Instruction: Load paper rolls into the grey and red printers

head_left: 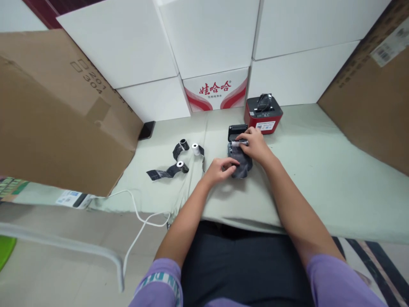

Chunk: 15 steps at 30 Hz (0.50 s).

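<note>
Two fingers and the thumb of the right hand [254, 143] bend in close around one end of a small roll [237, 143], so they seem to hold it; the left hand [220, 169] has its thumb and pointing finger near each other at the edge of a dark strip [242, 164], but I cannot tell if they pinch it or just press on it; the roll lies by the raised lid of a little black case [235, 131], and the strip covers much of the case's front; if the left hand tugs too hard, the thin strip could rip or pull the roll crooked; if the right fingers slip, the roll could hop out and roll away, for the cloth [303, 140] under it has nothing near the front edge to stop it; if the lid came down now, it could nip a finger or squash the strip; off to the left, three more rolls [183, 166] trail dark tails, so a careless left arm could brush them and mix them up; the red box [263, 117] sits just behind the right hand, so a quick lift could bump it.
</note>
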Motion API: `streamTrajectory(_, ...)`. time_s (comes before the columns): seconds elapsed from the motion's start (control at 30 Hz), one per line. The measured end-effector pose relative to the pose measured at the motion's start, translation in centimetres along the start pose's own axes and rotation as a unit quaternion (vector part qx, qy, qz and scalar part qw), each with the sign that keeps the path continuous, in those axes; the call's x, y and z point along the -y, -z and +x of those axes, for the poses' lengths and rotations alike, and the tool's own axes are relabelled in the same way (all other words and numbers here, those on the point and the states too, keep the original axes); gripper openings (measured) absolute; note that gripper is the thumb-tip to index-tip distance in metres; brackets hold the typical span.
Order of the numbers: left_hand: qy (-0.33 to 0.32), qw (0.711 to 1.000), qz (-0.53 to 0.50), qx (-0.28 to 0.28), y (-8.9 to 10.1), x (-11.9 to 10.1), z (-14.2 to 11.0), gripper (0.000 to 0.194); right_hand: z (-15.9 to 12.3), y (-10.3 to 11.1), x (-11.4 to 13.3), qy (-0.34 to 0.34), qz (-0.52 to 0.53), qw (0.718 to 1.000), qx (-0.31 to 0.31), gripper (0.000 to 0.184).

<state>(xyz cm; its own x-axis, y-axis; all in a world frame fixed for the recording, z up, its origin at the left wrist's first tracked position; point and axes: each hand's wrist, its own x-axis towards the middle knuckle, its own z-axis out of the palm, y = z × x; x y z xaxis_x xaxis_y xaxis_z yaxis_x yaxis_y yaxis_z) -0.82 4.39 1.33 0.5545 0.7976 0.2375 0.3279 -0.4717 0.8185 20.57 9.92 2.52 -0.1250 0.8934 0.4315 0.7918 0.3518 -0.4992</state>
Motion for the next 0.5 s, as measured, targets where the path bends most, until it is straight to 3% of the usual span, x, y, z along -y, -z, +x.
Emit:
streamTrajectory(0.23,0.003,1.000,0.008,-0.004,-0.35,0.49,0.10,0.030,-0.10,-0.52,-0.33,-0.009,0.024,1.000,0.001,0.018)
streamTrajectory(0.5,-0.017,1.000,0.012,-0.012,-0.47,0.56,0.13,0.027,-0.29,-0.93,0.61,-0.101,-0.009,0.994,0.032,0.015)
